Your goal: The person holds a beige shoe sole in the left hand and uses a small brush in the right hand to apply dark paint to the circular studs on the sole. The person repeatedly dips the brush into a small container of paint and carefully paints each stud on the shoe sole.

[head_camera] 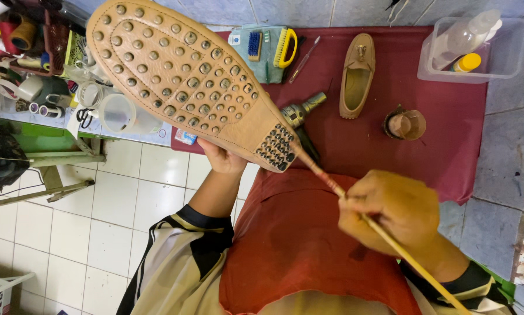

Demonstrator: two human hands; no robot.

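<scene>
My left hand (221,157) holds a tan loafer (186,79) from below, sole turned up toward me. The sole is covered in rubber studs, and those on the heel patch look darker. My right hand (393,210) grips a long thin brush (343,195) like a pencil. Its tip touches the heel end of the sole, beside the dark studs. A red apron (285,245) covers my lap under both hands.
The matching tan loafer (357,73) lies on a dark red cloth (448,134), next to a small brown pot (406,124) and a metal tool (301,111). A clear tub with bottles (469,46) stands at the back right. Brushes (267,46) and a cluttered table (34,64) are at the left.
</scene>
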